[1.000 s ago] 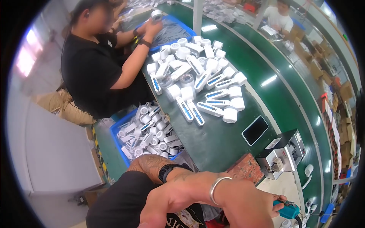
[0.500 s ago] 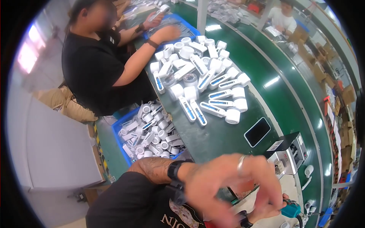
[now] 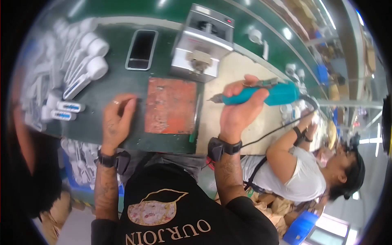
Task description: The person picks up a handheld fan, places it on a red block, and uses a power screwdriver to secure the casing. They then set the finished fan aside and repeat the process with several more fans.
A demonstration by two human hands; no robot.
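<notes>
My right hand [image 3: 241, 112] is wrapped round a teal electric screwdriver [image 3: 261, 94], with its metal tip pointing left. A silver lever lies along the tool's upper side, and a dark cable [image 3: 286, 122] trails from its rear end. Over the green table, my left hand [image 3: 117, 120] has loosely curled fingers, thumb apart, and nothing visible in it. Just right of that hand lies a worn red mat [image 3: 169, 107]. Farther left are white handled parts with round heads [image 3: 96, 67], some showing a blue strip along the handle.
Beyond the mat stands a silver box-shaped machine [image 3: 196, 63]. Left of it lies a phone [image 3: 141, 50]. A thin green-ended tool [image 3: 192, 134] rests along the mat's right edge. A co-worker in white [image 3: 302, 171] sits at right; a blue bin [image 3: 77, 163] of white parts is at lower left.
The view has turned right toward the mat and machine. My left hand, large and blurred before, is now lower over the table. The screwdriver in my right hand now shows fully.
</notes>
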